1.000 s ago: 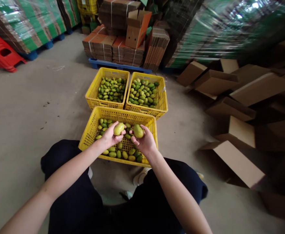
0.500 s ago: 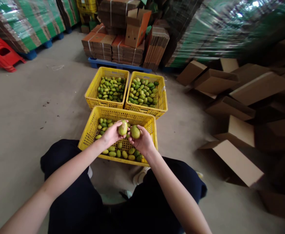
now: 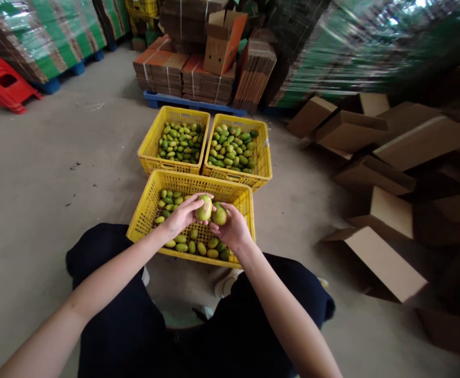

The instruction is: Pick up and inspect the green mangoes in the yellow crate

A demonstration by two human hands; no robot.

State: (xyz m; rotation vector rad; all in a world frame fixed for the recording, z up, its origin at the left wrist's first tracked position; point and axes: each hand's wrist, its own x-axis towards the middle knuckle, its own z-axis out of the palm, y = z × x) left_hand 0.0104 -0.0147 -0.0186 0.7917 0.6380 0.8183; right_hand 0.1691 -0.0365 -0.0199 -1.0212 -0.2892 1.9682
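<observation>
My left hand (image 3: 182, 216) is closed around a green fruit (image 3: 204, 208) with a pale brownish patch on its skin. Close beside it, my right hand (image 3: 233, 229) grips a second green fruit (image 3: 218, 214). Both hands are above the near yellow crate (image 3: 194, 179), where several green and yellowish fruits (image 3: 181, 247) lie along the left side and the near edge. The fingers partly cover the middle of that crate.
Behind stand two more yellow crates (image 3: 150, 140) (image 3: 268, 157) of fruit. Flattened cartons (image 3: 206, 86) sit on a blue pallet (image 3: 157, 100). Open cardboard boxes (image 3: 383, 257) lie at the right, a red stool (image 3: 7, 86) at the far left.
My left hand has moved slightly right with its fruit, which has turned a little and is now nearer the other fruit. My right hand is almost unmoved.
</observation>
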